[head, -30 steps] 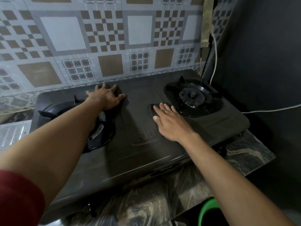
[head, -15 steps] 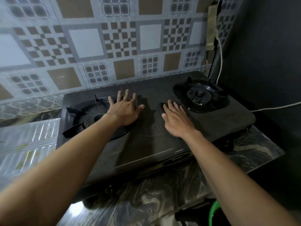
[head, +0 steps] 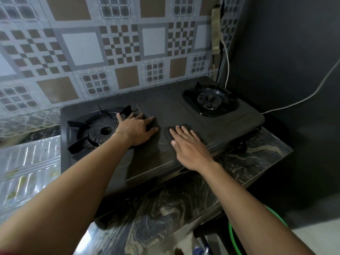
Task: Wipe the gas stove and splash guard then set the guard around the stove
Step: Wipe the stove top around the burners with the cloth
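While left hand (head: 137,129) lies flat, open, beside burner (head: 103,129), right hand (head: 185,142) presses cloth (head: 168,132) mid-stove (head: 184,111).

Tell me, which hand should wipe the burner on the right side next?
Probably the right hand. It lies flat on a dark cloth on the gas stove, nearer the right burner. The left hand is pressed down beside the left burner, with no cloth visible under it.

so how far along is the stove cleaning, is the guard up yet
Still the wiping stage. The right hand presses a dark cloth flat on the gas stove top between the burners; the left hand braces beside the left burner. The foil splash guard lies flat to the left, not yet set around the stove.
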Demonstrator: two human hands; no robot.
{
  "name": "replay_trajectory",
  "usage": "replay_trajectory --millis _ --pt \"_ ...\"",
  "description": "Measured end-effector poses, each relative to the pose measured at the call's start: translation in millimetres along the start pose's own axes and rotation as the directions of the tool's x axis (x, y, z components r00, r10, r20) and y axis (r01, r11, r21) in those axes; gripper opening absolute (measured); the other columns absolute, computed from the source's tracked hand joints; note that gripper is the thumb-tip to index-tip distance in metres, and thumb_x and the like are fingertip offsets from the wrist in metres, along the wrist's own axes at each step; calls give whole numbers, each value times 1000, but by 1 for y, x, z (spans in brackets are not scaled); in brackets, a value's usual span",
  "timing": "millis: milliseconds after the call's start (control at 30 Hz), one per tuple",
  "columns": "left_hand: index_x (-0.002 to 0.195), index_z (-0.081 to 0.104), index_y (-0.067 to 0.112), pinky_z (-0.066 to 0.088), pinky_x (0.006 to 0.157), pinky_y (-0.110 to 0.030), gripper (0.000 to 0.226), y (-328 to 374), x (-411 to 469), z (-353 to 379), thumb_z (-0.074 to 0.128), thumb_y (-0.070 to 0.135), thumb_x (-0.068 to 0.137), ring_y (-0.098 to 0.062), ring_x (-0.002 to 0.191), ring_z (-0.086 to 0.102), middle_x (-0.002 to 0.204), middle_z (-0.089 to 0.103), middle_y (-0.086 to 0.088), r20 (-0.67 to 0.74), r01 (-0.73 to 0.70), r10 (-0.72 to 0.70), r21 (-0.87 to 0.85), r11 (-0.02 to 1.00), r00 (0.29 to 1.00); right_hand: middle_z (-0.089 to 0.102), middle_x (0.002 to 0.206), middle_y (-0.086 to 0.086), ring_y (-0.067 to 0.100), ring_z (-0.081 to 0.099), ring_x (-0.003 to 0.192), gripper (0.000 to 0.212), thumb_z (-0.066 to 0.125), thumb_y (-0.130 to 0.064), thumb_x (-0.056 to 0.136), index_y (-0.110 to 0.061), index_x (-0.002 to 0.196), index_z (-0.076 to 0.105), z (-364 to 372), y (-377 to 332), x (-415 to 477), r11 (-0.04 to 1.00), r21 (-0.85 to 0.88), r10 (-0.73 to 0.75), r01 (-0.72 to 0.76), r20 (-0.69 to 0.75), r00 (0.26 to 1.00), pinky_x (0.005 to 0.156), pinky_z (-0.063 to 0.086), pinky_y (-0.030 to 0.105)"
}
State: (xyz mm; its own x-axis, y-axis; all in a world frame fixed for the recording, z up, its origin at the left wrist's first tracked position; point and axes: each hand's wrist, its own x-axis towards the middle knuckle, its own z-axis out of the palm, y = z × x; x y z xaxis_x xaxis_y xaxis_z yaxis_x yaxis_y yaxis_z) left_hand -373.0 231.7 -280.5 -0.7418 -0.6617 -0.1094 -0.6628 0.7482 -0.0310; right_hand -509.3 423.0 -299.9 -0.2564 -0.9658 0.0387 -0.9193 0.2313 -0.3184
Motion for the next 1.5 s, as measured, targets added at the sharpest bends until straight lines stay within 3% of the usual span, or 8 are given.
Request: replay_trajectory --millis 167,533,700,967,1167,1300,1500 --pt "153 20 46 4 108 -78 71 -2 -1 0 23 78 89 -32 149 20 161 28 1 -10 -24 24 -10 1000 1000 13 166 1 14 4 153 53 22 -38 108 -21 158 19 -6 21 -3 1000 9 17 -17 6 1000 122 1 33" --pt "151 23 50 2 111 -74 70 -2 -1 0 23 79 87 -29 150 19 162 26 4 -39 -11 10 -28 1000 999 26 163 9 22 18 151 53 29 -32 107 -10 155 29 -52 139 9 964 -94 245 -250 -61 968 121 12 39" --pt "150 23 52 1 111 -74 77 -3 -1 2 17 83 80 -26 150 19 163 25 5 -34 -3 1 -40 999 999 31 160 13 27 22 149 52 31 -30 106 -6 152 33 -65 171 13 921 -79 369 -381 -131 920 121 14 44" --pt "148 24 56 3 111 -72 81 -6 0 7 12 88 74 -25 150 22 162 28 7 -51 7 -9 -43 999 999 33 158 12 29 23 147 52 26 -31 105 -6 151 32 -88 216 33 863 -115 483 -492 -97 870 118 18 48" --pt "147 23 57 6 111 -72 94 -7 3 7 -1 96 65 -24 149 22 161 29 6 -51 6 -8 -35 999 999 22 163 8 27 13 150 52 23 -30 106 -9 154 26 -99 234 39 852 -100 510 -514 -64 858 119 13 53" --pt "147 25 56 5 111 -72 89 -5 4 6 4 92 68 -23 149 22 161 29 6 -46 17 -18 -28 999 999 28 161 8 25 18 149 52 25 -29 106 -10 153 30 -91 227 32 871 -82 476 -484 -98 874 119 16 48" --pt "148 26 54 6 109 -74 82 -2 5 7 9 89 76 -26 148 25 160 32 5 -53 -1 0 -13 1000 999 26 163 7 23 15 151 52 24 -32 107 -12 154 30 -60 181 8 915 0 398 -402 -142 906 122 9 47"
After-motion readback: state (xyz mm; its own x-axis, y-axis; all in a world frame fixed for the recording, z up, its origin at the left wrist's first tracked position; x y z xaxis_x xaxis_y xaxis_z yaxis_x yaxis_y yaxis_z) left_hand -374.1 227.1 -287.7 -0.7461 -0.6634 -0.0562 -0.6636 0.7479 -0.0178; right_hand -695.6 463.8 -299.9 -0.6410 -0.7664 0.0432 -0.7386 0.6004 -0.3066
